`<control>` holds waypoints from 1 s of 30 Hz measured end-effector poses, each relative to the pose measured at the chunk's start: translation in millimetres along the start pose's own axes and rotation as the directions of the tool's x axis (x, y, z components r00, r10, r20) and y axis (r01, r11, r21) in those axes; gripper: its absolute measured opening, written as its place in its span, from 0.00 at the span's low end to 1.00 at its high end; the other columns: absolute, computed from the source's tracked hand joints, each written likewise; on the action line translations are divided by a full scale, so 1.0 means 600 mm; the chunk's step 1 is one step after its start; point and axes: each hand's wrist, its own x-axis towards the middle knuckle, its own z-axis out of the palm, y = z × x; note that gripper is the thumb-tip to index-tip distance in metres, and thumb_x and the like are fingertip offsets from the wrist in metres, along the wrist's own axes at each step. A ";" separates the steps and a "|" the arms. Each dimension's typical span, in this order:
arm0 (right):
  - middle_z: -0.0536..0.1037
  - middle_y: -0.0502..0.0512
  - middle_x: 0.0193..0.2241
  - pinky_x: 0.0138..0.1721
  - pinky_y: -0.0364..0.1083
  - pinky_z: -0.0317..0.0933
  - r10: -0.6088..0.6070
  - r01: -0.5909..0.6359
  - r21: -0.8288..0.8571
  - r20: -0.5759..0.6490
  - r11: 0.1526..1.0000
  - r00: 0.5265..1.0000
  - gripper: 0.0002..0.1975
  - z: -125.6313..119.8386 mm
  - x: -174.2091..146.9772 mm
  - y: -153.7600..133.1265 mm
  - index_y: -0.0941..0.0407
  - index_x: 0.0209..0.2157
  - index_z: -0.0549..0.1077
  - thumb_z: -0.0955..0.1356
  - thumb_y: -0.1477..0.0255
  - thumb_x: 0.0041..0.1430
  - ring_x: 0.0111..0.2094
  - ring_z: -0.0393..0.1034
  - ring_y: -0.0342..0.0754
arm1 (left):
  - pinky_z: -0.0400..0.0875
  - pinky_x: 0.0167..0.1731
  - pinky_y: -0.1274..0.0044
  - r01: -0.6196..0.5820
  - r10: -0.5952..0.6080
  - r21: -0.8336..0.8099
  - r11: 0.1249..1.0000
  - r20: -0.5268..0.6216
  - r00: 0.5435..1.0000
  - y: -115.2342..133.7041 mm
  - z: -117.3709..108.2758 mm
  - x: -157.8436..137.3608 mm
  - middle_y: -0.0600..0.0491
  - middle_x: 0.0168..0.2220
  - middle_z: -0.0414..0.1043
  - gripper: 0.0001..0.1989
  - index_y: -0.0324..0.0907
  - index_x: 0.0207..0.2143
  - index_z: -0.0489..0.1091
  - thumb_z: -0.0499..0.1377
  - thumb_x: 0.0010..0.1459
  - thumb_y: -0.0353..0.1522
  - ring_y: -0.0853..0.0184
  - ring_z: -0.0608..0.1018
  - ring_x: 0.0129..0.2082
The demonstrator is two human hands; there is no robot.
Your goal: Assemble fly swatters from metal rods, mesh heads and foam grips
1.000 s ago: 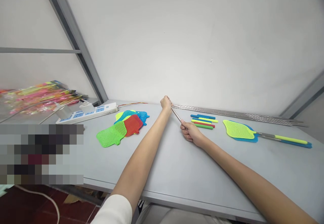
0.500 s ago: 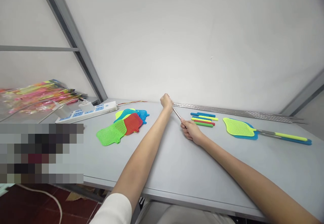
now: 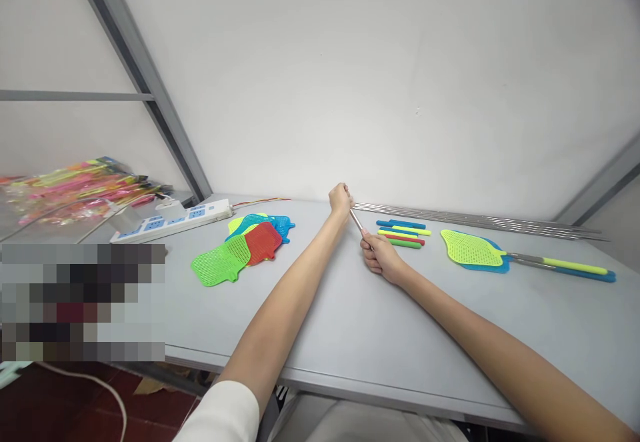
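Note:
A thin metal rod [image 3: 357, 220] slants between my two hands above the grey table. My left hand [image 3: 341, 198] is closed around its far end, near the wall. Closer to me, my right hand [image 3: 381, 255] grips the near part, with fingers wrapped round it; what lies inside each fist is hidden. Just right of my right hand lie several coloured handle grips: a blue one [image 3: 407, 225], a yellow one [image 3: 425, 232] and a green one [image 3: 406, 244]. Several metal rods [image 3: 465, 219] lie along the wall behind.
Loose fly swatter heads, including a green one [image 3: 220, 265] and a red one [image 3: 264, 242], overlap at left. Two assembled fly swatters [image 3: 475, 252] lie stacked at right. A white power strip [image 3: 173, 222] and plastic-bagged items [image 3: 75, 192] sit at far left. The table's front edge [image 3: 380, 392] is near me.
My left hand has moved a little to the right, and my right hand slightly right too. The stretch of rod showing between them looks somewhat shorter.

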 end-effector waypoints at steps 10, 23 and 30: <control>0.46 0.39 0.09 0.05 0.35 0.34 -0.030 0.027 0.070 0.033 0.997 0.999 0.19 -0.004 0.000 0.003 0.55 0.18 0.53 0.61 0.55 0.46 0.08 0.38 0.34 | 0.37 0.09 0.86 -0.063 0.058 0.014 0.998 0.243 0.968 0.000 0.001 0.000 0.64 0.12 0.37 0.09 0.39 0.16 0.51 0.49 0.44 0.26 0.83 0.45 0.08; 0.47 0.39 0.09 0.05 0.35 0.35 -0.034 0.030 0.100 0.035 0.995 0.999 0.18 -0.008 -0.002 0.010 0.55 0.18 0.53 0.60 0.57 0.48 0.07 0.39 0.34 | 0.38 0.09 0.87 -0.059 0.052 0.012 0.998 0.329 0.943 -0.020 -0.004 -0.010 0.64 0.12 0.38 0.09 0.39 0.17 0.50 0.48 0.46 0.27 0.82 0.45 0.09; 0.47 0.40 0.09 0.06 0.35 0.35 -0.040 0.034 0.121 0.046 0.992 0.998 0.17 -0.010 -0.004 0.012 0.55 0.18 0.53 0.60 0.58 0.48 0.07 0.39 0.34 | 0.40 0.09 0.86 -0.051 0.042 0.014 0.999 0.352 0.935 -0.029 -0.007 -0.023 0.64 0.13 0.39 0.08 0.39 0.17 0.51 0.48 0.46 0.27 0.82 0.46 0.09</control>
